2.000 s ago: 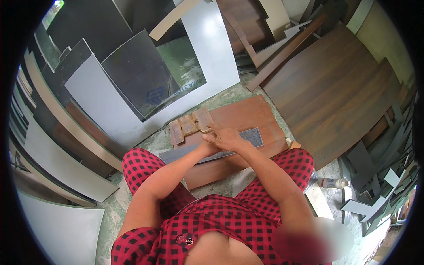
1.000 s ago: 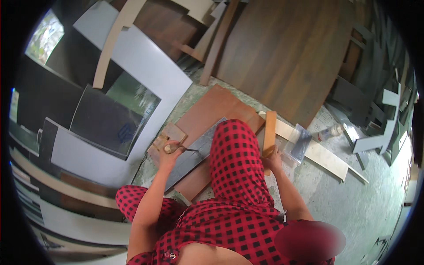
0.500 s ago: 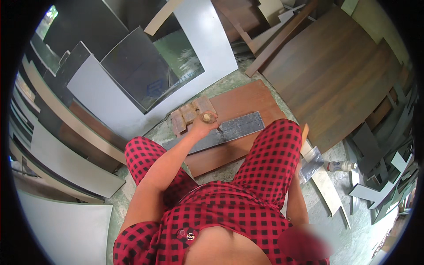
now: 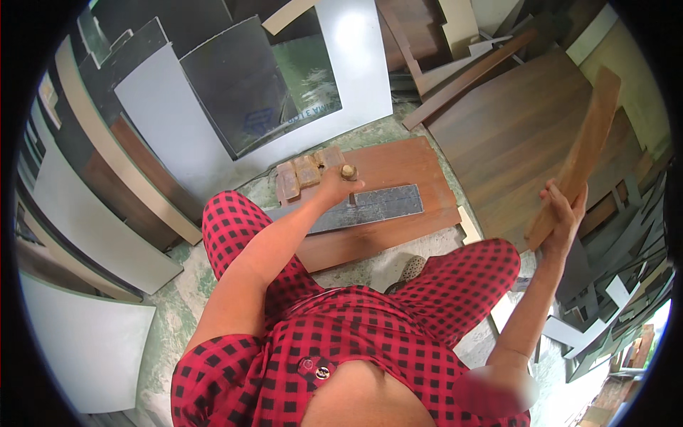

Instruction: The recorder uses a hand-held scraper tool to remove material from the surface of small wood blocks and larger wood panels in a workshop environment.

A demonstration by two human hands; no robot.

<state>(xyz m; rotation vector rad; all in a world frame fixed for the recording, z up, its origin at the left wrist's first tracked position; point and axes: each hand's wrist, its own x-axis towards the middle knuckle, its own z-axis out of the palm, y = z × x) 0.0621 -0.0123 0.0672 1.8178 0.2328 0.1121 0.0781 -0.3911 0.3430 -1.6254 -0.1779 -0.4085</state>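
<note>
Now the left hand [image 4: 336, 188] is closed around a wooden-handled chisel [image 4: 348, 171], its round butt facing up and its metal blade pointing down at a dark grey strip [image 4: 391, 203] below the grip. That strip lies across a reddish-brown board [image 4: 402, 162], which spreads out on the fist's far and near sides. Just left of that fist, brownish blocks [image 4: 307, 172] sit side by side. Well to its right, the right hand [image 4: 564, 215] grasps the lower part of a long wooden bar [image 4: 596, 132], which slants up beyond the fingers.
</note>
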